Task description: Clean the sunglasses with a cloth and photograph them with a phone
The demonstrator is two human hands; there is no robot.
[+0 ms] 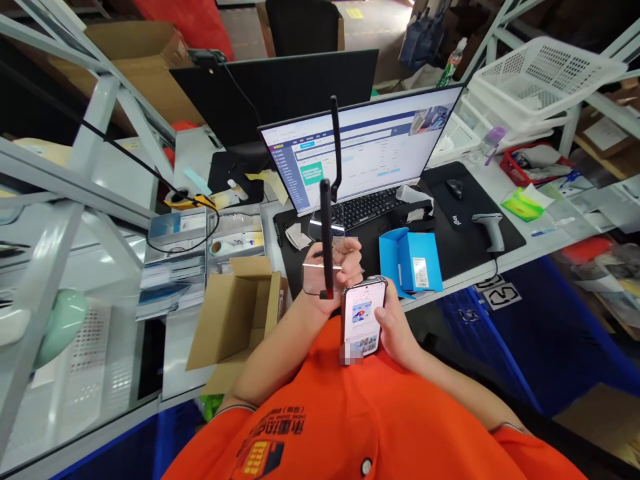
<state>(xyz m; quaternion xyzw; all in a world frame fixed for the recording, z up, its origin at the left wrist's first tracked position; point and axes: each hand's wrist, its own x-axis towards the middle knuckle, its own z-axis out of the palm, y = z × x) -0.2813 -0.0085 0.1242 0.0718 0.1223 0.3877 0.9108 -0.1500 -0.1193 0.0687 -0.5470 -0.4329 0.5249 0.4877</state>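
Left hand (336, 270) curled tightly around a slim black antenna (326, 233) and a clear plastic sleeve (315, 280), fingers closed, above a black desk mat (289, 263). Right hand (395, 320) cradling a smartphone (363, 317), fingers wrapped around its edge, lit screen tilted upward. Both hands close to an orange polo shirt (350, 413). Just beyond, an open blue carton (410, 260) on the mat; to the left, an open cardboard box (235, 320). Farther ahead, a keyboard (365, 207) and lit monitor (360, 143); to the right, a handheld barcode scanner (487, 230).
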